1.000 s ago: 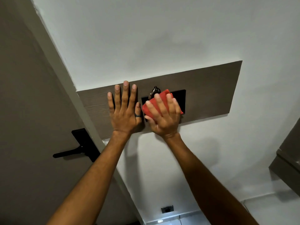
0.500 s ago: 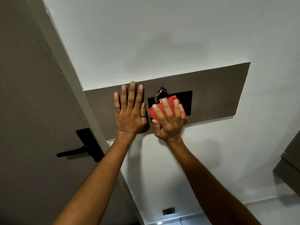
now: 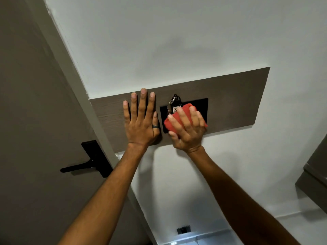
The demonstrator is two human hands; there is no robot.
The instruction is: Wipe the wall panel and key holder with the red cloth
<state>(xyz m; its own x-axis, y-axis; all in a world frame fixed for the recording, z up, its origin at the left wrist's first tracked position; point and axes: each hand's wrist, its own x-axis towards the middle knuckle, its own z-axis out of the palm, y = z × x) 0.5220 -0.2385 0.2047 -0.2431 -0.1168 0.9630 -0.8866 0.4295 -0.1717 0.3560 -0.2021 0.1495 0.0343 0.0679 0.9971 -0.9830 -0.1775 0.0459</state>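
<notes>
A brown wood-grain wall panel (image 3: 233, 96) is fixed across the white wall. In its middle sits a black key holder plate (image 3: 200, 105) with a key ring and a tag (image 3: 175, 106) hanging from its top left. My right hand (image 3: 187, 131) presses a folded red cloth (image 3: 170, 123) flat against the lower part of the black plate, just below the key tag. My left hand (image 3: 141, 124) lies flat on the panel left of the plate, fingers spread, a dark ring on one finger, holding nothing.
A grey-brown door (image 3: 26, 121) with a black lever handle (image 3: 88, 163) stands at the left, beside the pale door frame. A brown cabinet corner (image 3: 315, 177) juts in at the right. A small black wall socket (image 3: 183, 229) sits low near the floor.
My right hand has slid the red cloth down and slightly right on the black plate, uncovering the key tag. My left hand has stayed flat on the panel.
</notes>
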